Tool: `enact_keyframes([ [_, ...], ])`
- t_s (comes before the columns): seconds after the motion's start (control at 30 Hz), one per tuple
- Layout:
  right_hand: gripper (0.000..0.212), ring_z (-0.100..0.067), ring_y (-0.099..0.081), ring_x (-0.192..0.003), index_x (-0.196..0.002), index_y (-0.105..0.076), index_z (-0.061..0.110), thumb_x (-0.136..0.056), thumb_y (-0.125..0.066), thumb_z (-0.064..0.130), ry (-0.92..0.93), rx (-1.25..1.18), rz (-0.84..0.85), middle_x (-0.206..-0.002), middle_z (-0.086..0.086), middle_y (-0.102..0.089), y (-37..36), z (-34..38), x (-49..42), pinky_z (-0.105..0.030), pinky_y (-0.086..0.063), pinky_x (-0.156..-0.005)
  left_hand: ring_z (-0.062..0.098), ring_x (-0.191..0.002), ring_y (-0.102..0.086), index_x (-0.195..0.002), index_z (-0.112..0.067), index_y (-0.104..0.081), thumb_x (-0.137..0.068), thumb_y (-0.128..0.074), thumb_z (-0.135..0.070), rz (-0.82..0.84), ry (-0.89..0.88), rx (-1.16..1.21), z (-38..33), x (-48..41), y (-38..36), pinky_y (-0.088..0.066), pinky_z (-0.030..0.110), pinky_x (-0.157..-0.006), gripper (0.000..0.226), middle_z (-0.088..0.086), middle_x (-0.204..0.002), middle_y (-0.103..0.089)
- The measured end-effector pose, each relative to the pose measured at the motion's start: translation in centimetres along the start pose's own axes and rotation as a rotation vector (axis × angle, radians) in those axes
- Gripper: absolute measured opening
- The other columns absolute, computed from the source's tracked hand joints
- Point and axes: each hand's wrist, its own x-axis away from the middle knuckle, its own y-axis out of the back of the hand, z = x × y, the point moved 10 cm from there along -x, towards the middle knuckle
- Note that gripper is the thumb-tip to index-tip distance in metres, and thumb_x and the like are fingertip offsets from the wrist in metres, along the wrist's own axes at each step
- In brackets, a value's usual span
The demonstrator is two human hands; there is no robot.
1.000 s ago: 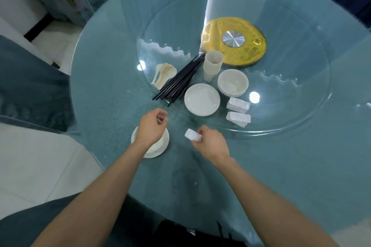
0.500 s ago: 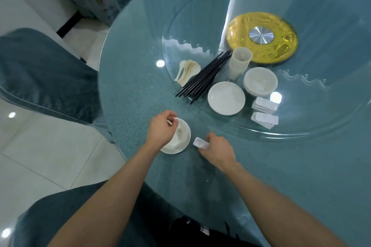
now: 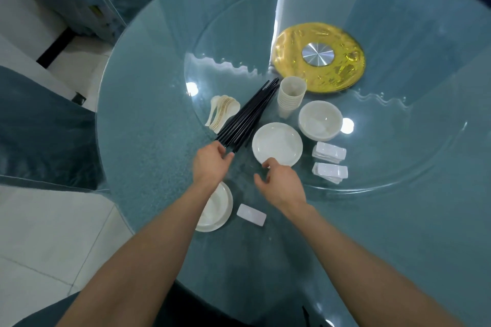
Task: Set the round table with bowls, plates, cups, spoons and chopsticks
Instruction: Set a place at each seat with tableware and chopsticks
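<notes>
My left hand [image 3: 210, 164] reaches the near ends of the black chopsticks [image 3: 249, 114], thumb and fingers on either side of the tips; a firm pinch cannot be made out. My right hand [image 3: 279, 180] hovers with loosely curled fingers and holds nothing, just in front of the stack of white plates [image 3: 277, 145]. Near the table edge a white bowl on a plate [image 3: 216, 210] is partly hidden by my left forearm. A white chopstick rest [image 3: 251, 214] lies to its right.
On the glass turntable [image 3: 398, 167] stand stacked cups [image 3: 291, 95], stacked bowls [image 3: 320, 119], a pile of spoons [image 3: 223, 111] and two piles of chopstick rests [image 3: 329, 151]. A gold hub [image 3: 318, 57] sits behind. A covered chair [image 3: 39, 127] stands at the left.
My left hand left the bowl and moved forward to the chopstick ends. My right hand let go of the chopstick rest, which now lies on the table, and moved toward the plates.
</notes>
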Motion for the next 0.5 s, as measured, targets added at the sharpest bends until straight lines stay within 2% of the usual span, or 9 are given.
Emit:
enact_keyframes([
  [0.1,0.036,-0.028,-0.071,-0.086,-0.124,-0.061,0.021,-0.097,-0.062,0.044,-0.001,-0.017,-0.006,-0.087,0.0,-0.075,0.3,-0.3,-0.5,-0.043,-0.059,-0.079,0.02,-0.091,-0.072,-0.106,-0.024,-0.073,-0.096,-0.074,-0.05,-0.021,-0.043,-0.154,-1.6,-0.9,-0.4,-0.059,0.038,-0.081,0.028,-0.005,-0.1,-0.074],
  [0.27,0.034,-0.028,-0.07,-0.089,-0.123,-0.061,0.02,-0.098,-0.061,0.044,-0.02,-0.017,0.003,-0.09,-0.001,-0.075,0.1,-1.7,-0.5,-0.043,-0.059,-0.08,0.019,-0.075,-0.062,-0.094,-0.024,-0.071,-0.095,-0.074,-0.054,-0.005,-0.045,-0.317,-3.0,-1.8,-1.6,-0.047,0.032,-0.068,0.03,-0.004,-0.084,-0.069],
  [0.4,0.033,-0.028,-0.069,-0.088,-0.122,-0.061,0.018,-0.1,-0.059,0.043,-0.018,0.002,0.023,-0.09,-0.002,-0.074,-0.3,-2.6,-0.3,-0.044,-0.058,-0.08,0.025,-0.074,-0.066,-0.083,-0.021,-0.072,-0.097,-0.073,-0.045,0.049,-0.049,-0.332,-3.5,-2.2,-2.1,-0.049,0.033,-0.067,0.028,0.0,-0.078,-0.071],
  [0.5,0.032,-0.028,-0.069,-0.087,-0.123,-0.061,0.018,-0.101,-0.058,0.042,-0.012,-0.011,0.019,-0.09,-0.003,-0.074,-0.4,-2.6,-0.3,-0.044,-0.057,-0.08,0.022,-0.068,-0.068,-0.074,-0.016,-0.073,-0.099,-0.07,-0.037,0.107,-0.04,-0.258,-3.0,-2.5,-2.4,-0.053,0.033,-0.064,0.033,0.002,-0.071,-0.071],
])
